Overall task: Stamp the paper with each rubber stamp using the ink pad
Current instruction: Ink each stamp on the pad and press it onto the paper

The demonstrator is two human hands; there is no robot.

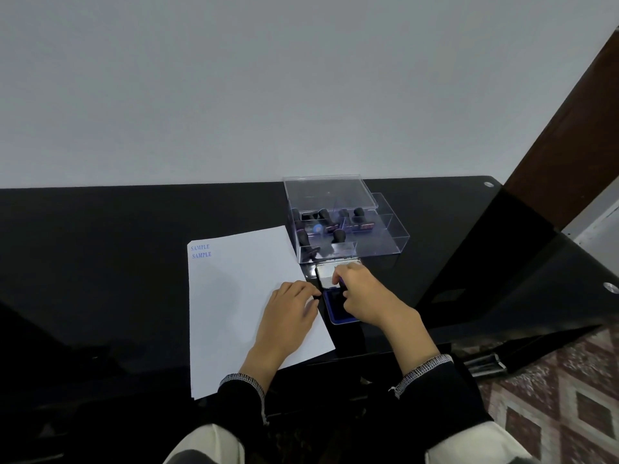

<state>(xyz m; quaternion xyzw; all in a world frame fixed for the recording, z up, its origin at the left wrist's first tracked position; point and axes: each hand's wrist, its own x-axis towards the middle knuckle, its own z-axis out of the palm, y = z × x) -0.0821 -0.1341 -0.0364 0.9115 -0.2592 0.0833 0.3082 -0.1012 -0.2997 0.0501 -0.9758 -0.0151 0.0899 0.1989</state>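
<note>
A rubber stamp (pixel 342 282), mostly hidden in the grip, was held down on the blue ink pad (pixel 336 306) by the right hand (pixel 360 294), its fingers (pixel 348 274) curled tightly around the handle; which way the stamp's face pointed could not be made out. The pad's case lay open with its long axis running away from the person, its pale lid (pixel 326 272) folded back toward a clear plastic box (pixel 348 226) holding more dark-handled stamps. Just left of the pad, the left hand (pixel 289 311) rested on the right edge of the white paper (pixel 241 296), fingers loosely bent, their tips at the pad's rim. The sheet lay slightly tilted, long axis front to back, two blue "SAMPLE" prints (pixel 201 251) at its far left corner and most of its surface blank. Bare black worktop (pixel 100 262) stretched wide to the left.
</note>
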